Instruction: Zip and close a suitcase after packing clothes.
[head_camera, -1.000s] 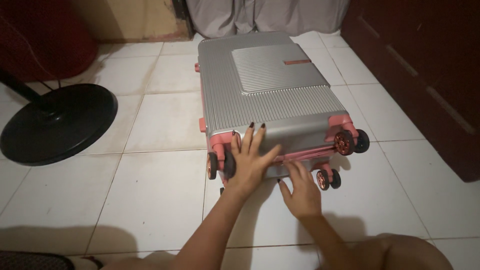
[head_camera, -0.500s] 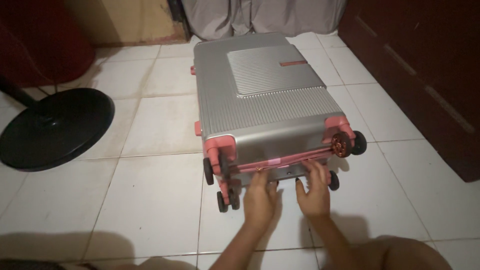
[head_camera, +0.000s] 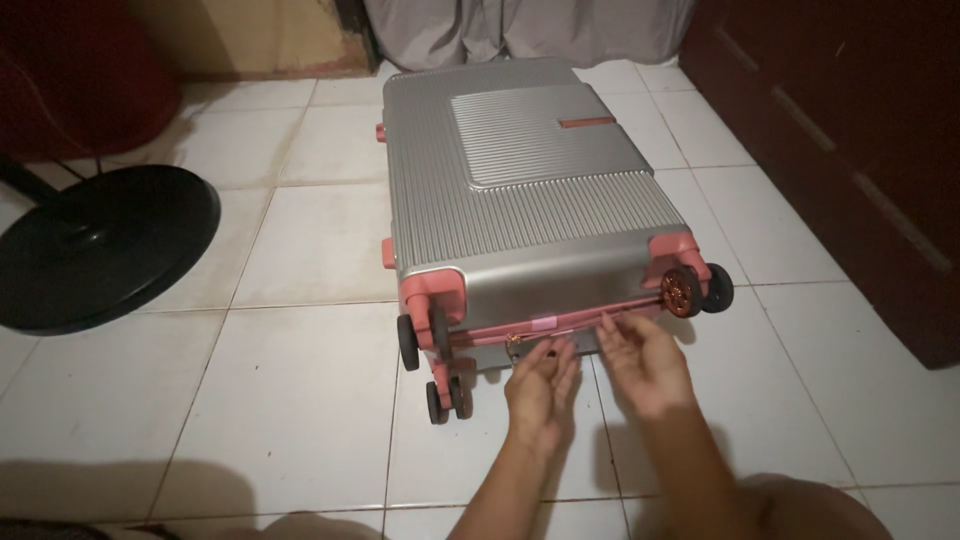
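Left hand (head_camera: 541, 388) at the wheel end of the suitcase, fingers stretched forward and loosely together, tips at the pink zipper band (head_camera: 545, 325) near the small zipper pull (head_camera: 515, 343). Cannot tell if the tips pinch the pull or only touch it; hand is not closed around anything. Right hand (head_camera: 648, 360) just beside the left one, a narrow gap between them, fingers spread and slightly curled, tips touching the same pink band nearer the right-side wheels. Nothing clamped in it, palm down, open.

Silver hard-shell suitcase (head_camera: 530, 190) lies flat on the white tiled floor (head_camera: 300, 390), ribbed shell facing up, wheel end toward the person, far end close to the grey curtain (head_camera: 520, 30) at the top edge of the floor. Pink corner guards at the near corners. Left double wheels (head_camera: 420, 338) and a lower pair (head_camera: 445, 398) black with pink mounts; right wheel (head_camera: 682, 290) copper-coloured hub, black tyre beside it. Small reddish badge (head_camera: 587, 122) on the raised ribbed panel.

Black round fan base (head_camera: 105, 245) on the floor at the left edge, well apart from the suitcase. Dark wooden door (head_camera: 850, 140) along the right edge. Dark red object (head_camera: 80, 90) in the top left corner, too dim to identify. Both forearms come in from the bottom edge; a bare knee (head_camera: 800, 510) shows at the bottom right corner.
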